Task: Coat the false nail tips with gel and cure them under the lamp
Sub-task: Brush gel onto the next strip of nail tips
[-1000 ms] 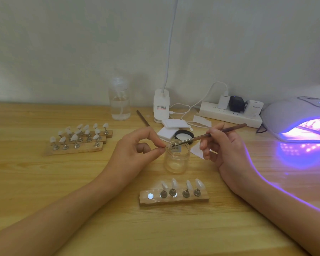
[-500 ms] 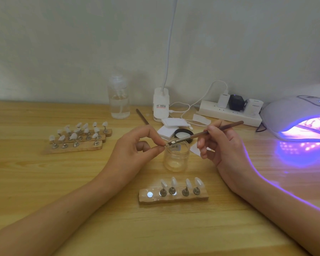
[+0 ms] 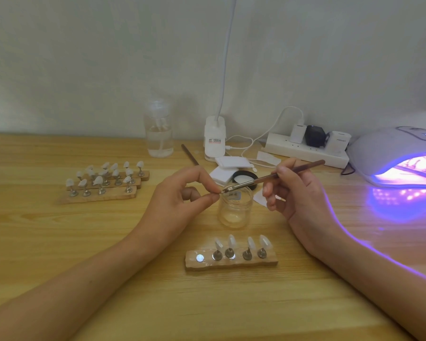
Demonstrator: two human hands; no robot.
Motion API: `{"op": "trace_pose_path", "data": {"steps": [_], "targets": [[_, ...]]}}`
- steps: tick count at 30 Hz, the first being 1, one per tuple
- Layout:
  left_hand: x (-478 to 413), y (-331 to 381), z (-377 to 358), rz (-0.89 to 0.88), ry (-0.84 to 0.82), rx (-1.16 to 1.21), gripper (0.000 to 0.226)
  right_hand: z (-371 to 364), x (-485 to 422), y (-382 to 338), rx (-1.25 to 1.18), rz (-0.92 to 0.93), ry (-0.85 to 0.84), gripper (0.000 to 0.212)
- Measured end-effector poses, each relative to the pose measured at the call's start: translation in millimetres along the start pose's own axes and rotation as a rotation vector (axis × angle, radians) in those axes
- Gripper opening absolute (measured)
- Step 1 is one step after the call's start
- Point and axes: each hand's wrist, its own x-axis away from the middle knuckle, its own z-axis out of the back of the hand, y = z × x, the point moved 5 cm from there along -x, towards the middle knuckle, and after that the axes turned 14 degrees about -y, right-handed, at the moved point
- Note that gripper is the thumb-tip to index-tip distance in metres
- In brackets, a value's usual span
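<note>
Soft, even room light, moderately bright, with faint shadows. The lamp (image 3: 401, 153) at right glows violet, spilling a purple pool on the counter (image 3: 59, 242) and rimming the right forearm (image 3: 369, 262). Wide-angle bowing curves the counter's far edge; detail is slightly soft.

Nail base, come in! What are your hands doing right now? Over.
Left hand pinches one nail tip. Right hand holds brush, bristles at that tip. Open jar close beside them; lamp lit, far right.
</note>
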Motion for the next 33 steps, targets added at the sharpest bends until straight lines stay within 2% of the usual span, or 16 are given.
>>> {"op": "trace_pose_path", "data": {"steps": [4,8,12,16,21,24,28,33], "targets": [[0.3,1.0,0.3,0.000,0.004,-0.003,0.010,4.9,0.2,2.0,-0.008,-0.024,0.069,0.019],[-0.7,0.2,0.2,0.007,0.007,0.006,0.010,-0.3,0.4,-0.5,-0.012,-0.003,0.001,0.015],[-0.1,-1.1,0.2,0.003,0.001,0.006,0.009,4.5,1.0,1.5,-0.010,-0.025,0.072,0.018],[0.0,-0.8,0.1,-0.003,-0.004,0.002,0.009,0.9,0.5,-0.4,-0.009,-0.002,0.018,0.016],[0.3,-0.9,-0.5,-0.002,-0.003,0.007,0.008,5.8,0.5,1.1,-0.037,-0.014,0.071,0.018],[0.4,-1.2,-0.1,0.004,-0.003,0.014,0.008,1.8,0.0,0.9,-0.027,-0.012,0.013,0.016],[0.3,-1.8,0.5,0.015,0.001,0.026,0.011,5.4,-0.3,3.4,-0.015,-0.037,0.076,0.018],[0.6,-2.3,0.8,0.017,0.006,0.041,0.013,0.0,0.2,0.9,-0.010,-0.006,-0.001,0.018]]}}
